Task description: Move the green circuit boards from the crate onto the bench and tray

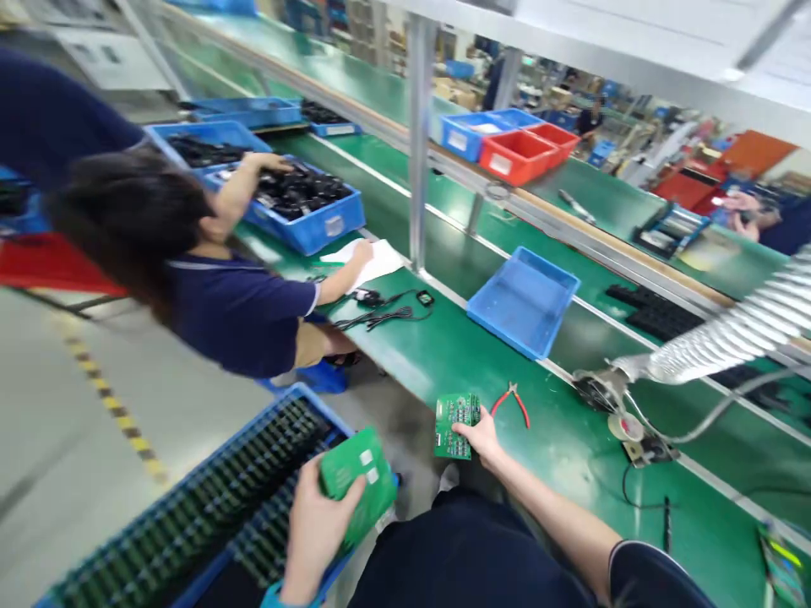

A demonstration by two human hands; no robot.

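My left hand is closed round a green circuit board, held above a blue crate packed with several upright green boards. My right hand grips the edge of another green circuit board lying at the near edge of the green workbench. Red-handled cutters lie just right of that hand.
A co-worker in a dark blue shirt leans over the bench on the left, one hand in a blue bin of black parts, the other on white paper. A shallow blue tray, black cables, a silver hose, red and blue bins lie beyond.
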